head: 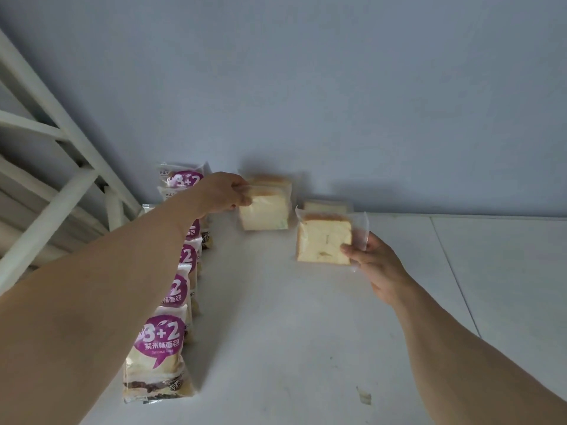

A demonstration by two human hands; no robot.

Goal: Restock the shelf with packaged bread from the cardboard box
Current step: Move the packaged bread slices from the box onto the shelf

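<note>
Head cam, looking down on white shelf (306, 332), pale wall behind. Left hand (225, 193) stretched out toward 12 o'clock, fingers and thumb curled round the left edge of a clear-wrapped bread pack (265, 207), pinching it; pack upright, back near the wall, at least one more slice pack tucked close behind it. Right hand (372, 265) out toward 1 o'clock, fingertips pinching the right side and wrapper seal of a second bread pack (323, 240), cut face toward the cam, upright w/ a slight tilt; can't tell if its bottom edge touches the shelf. Another pack (325, 206) just behind that one, at its 12 o'clock, mostly hidden. Two held packs near each other, not touching, right one closer to cam. Down the left side, from 7 o'clock up to 11 o'clock, a row of purple-label bread packs (161, 342) marked "3+2", standing one behind the other, partly covered by the left forearm; a further "3+2" pack (184, 179) at the far end, by the wall. White shelf frame bars (61, 124) slanting at 9–10 o'clock. Small scrap or mark (363, 395) on shelf at 5 o'clock. Seam line across shelf surface on the right, approx 3 o'clock. Cardboard box out of shot.
</note>
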